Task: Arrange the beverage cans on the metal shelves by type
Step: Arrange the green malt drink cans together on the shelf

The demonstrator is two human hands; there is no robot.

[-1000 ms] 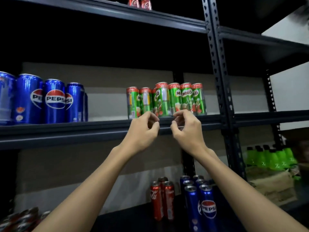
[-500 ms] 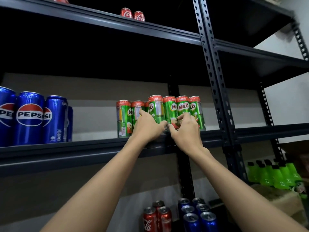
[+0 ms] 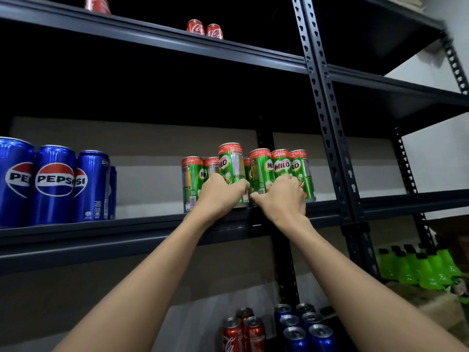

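Observation:
Several green Milo cans point(image 3: 193, 184) stand in a cluster on the middle metal shelf point(image 3: 127, 228). My left hand point(image 3: 223, 193) grips the lower part of one Milo can point(image 3: 231, 162), which sits a little higher than its neighbours. My right hand point(image 3: 281, 195) grips another Milo can point(image 3: 261, 166) right beside it, fingers curled round its base. Blue Pepsi cans point(image 3: 54, 184) stand at the left of the same shelf. Red Coca-Cola cans point(image 3: 204, 27) sit on the shelf above.
On the lowest shelf stand red Coca-Cola cans point(image 3: 243, 331) and blue Pepsi cans point(image 3: 302, 329). Green bottles point(image 3: 418, 265) sit at the lower right. A perforated upright post point(image 3: 327, 118) divides the shelving just right of the Milo cans.
Both hands went from hovering with curled fingers in front of the shelf to closing round two Milo cans. The left-hand can now stands higher than the others.

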